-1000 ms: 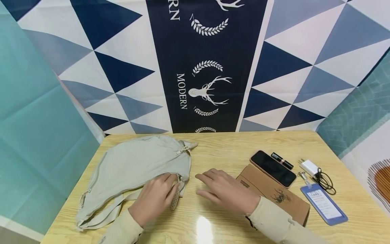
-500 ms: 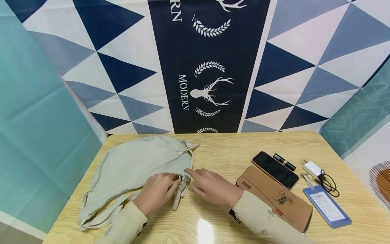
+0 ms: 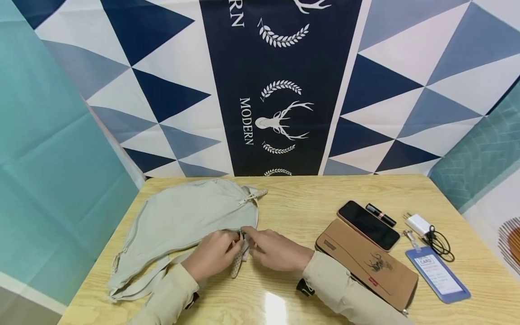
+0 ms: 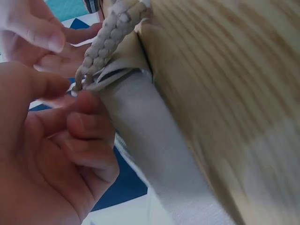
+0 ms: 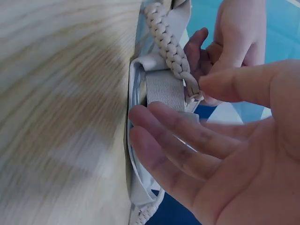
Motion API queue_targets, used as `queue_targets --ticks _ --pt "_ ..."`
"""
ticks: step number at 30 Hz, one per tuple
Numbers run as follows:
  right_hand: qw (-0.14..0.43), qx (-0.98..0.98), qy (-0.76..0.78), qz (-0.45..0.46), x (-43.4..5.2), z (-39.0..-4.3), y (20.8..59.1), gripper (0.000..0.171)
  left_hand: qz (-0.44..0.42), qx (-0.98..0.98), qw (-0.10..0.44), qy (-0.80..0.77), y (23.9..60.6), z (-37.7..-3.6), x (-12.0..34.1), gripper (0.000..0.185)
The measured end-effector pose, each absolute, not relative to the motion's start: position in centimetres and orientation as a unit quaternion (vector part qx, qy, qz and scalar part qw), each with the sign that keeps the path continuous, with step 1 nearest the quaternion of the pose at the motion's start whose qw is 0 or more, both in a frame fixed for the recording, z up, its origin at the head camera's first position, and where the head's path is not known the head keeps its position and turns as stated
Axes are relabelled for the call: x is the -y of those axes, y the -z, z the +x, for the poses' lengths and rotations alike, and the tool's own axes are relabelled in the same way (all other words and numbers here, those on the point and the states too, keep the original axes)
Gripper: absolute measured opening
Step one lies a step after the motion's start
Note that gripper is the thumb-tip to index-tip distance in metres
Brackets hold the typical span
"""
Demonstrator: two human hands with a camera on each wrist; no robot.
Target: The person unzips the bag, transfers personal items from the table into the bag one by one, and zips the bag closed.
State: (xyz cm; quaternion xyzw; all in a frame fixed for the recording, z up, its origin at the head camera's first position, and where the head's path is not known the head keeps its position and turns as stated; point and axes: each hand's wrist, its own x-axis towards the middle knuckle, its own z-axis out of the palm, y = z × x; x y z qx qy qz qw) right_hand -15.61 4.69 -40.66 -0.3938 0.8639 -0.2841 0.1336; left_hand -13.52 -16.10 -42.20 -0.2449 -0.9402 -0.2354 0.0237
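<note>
A pale grey-green cloth bag (image 3: pixel 191 212) lies flat on the left half of the table. From its front right corner hangs a braided cord zipper pull (image 3: pixel 236 266). My left hand (image 3: pixel 213 253) is at that corner. In the left wrist view, its thumb and index finger pinch the base of the zipper pull (image 4: pixel 110 42), the other fingers curled. Facing it, my right hand (image 3: pixel 276 250) reaches to the same corner. The right wrist view has its thumb tip at the lower end of the braid (image 5: pixel 168 44), the other fingers (image 5: pixel 178 140) nearly straight beside the bag's strap (image 5: pixel 164 89).
On the right of the wooden table (image 3: pixel 296 198) lie a brown wallet (image 3: pixel 365 264), a black-screened phone (image 3: pixel 369 225), a small black tube (image 3: pixel 380 215), a white charger (image 3: pixel 417 224) with black cable (image 3: pixel 440 243), and a blue card holder (image 3: pixel 438 275). A patterned cloth (image 3: pixel 280 90) hangs behind.
My right hand has moved left from near the wallet to the bag's corner beside my left hand. The left hand has stayed at the zipper. The view has shifted slightly.
</note>
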Motion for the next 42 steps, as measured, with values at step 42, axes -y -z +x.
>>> queue_targets --ticks 42 --pt "0.032 -0.872 0.264 -0.410 -5.1 -16.6 40.4 0.020 -0.263 0.947 0.047 0.177 40.7 -13.0 16.8 0.037"
